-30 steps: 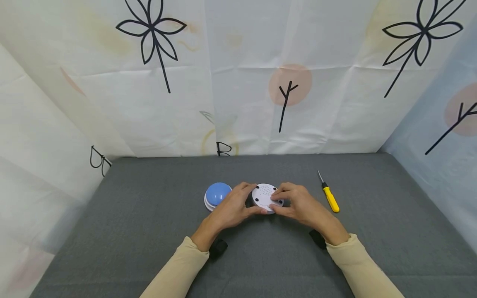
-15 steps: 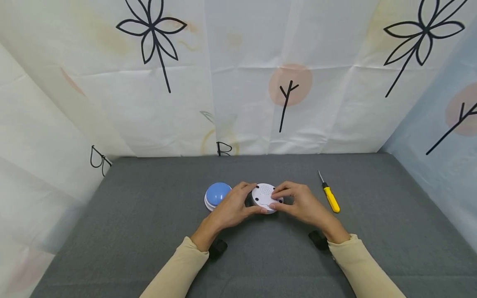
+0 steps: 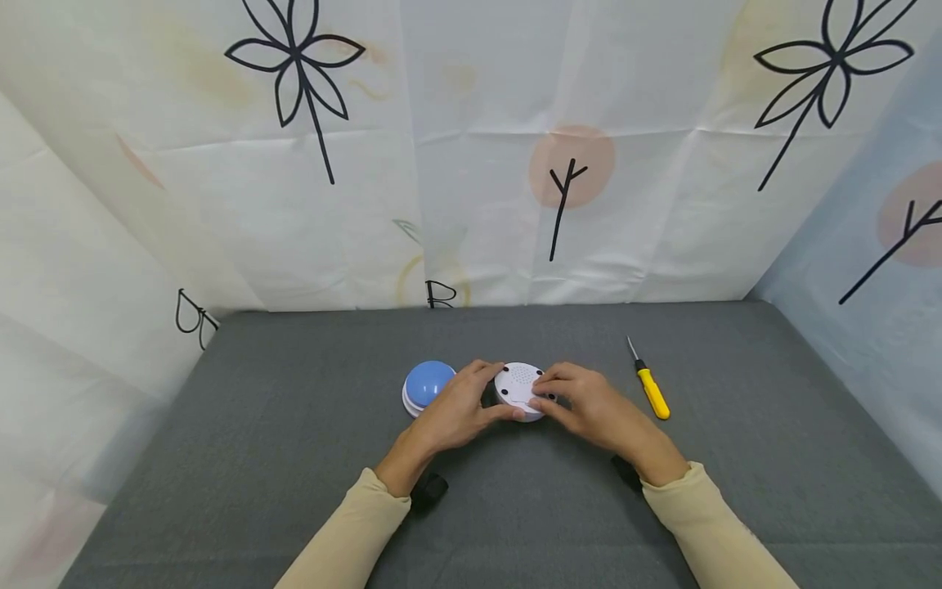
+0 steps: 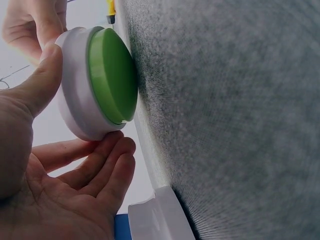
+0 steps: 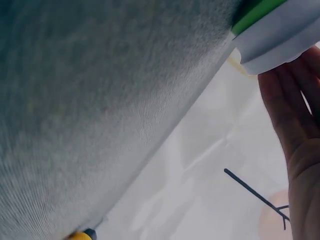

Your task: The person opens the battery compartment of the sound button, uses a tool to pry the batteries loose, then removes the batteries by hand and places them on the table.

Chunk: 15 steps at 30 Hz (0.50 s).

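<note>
Both hands hold a round white button device upside down on the grey table. Its underside, with speaker holes and black feet, faces up. The left wrist view shows its green dome pressed against the table below the white body. My left hand grips the device's left rim with the thumb in front and fingers behind. My right hand pinches the right side, with fingertips on the underside. In the right wrist view, only the device's edge and my right palm show.
A second button with a blue dome sits just left of my left hand. To the right of my right hand lies a yellow-handled screwdriver with its tip pointing away. Printed fabric walls enclose the table at the back and sides.
</note>
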Each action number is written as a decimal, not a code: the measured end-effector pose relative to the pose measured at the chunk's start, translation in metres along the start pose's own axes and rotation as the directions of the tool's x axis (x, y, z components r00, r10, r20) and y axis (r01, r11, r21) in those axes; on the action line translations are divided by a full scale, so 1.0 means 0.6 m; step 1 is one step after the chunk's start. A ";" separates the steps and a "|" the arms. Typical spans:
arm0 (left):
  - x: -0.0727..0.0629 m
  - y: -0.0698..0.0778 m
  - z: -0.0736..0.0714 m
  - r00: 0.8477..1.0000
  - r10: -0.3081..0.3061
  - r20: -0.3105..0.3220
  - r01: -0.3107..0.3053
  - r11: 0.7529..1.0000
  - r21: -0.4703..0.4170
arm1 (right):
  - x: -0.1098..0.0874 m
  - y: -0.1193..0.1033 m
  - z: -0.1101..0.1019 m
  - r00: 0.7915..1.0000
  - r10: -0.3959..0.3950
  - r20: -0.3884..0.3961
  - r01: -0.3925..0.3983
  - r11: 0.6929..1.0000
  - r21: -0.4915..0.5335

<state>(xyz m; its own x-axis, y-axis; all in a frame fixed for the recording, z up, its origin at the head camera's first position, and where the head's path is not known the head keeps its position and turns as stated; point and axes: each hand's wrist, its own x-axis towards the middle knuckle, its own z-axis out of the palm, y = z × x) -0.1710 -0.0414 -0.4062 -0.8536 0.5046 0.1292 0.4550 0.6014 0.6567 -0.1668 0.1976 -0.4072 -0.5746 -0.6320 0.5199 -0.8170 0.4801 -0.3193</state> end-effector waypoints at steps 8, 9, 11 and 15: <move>0.000 -0.001 -0.001 1.000 0.011 -0.004 -0.011 1.000 0.002 | 0.003 -0.001 0.000 0.994 -0.111 0.004 0.111 0.990 -0.091; 0.000 -0.001 -0.001 1.000 0.011 -0.003 -0.011 1.000 0.001 | 0.003 -0.001 0.000 0.992 -0.124 0.000 0.124 0.988 -0.096; -0.001 -0.001 -0.001 1.000 0.010 -0.001 -0.010 1.000 0.001 | 0.002 0.001 0.001 0.989 -0.150 -0.014 0.148 0.984 -0.096; 0.000 -0.001 0.000 1.000 0.008 -0.002 -0.008 1.000 0.002 | 0.000 0.005 0.005 0.979 -0.198 -0.044 0.193 0.977 -0.094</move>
<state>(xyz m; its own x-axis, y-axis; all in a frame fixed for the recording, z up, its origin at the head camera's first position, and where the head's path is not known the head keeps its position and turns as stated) -0.1714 -0.0416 -0.4066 -0.8503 0.5083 0.1363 0.4627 0.5987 0.6538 -0.1696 0.1972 -0.4103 -0.3986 -0.6872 0.6073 -0.9046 0.4036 -0.1370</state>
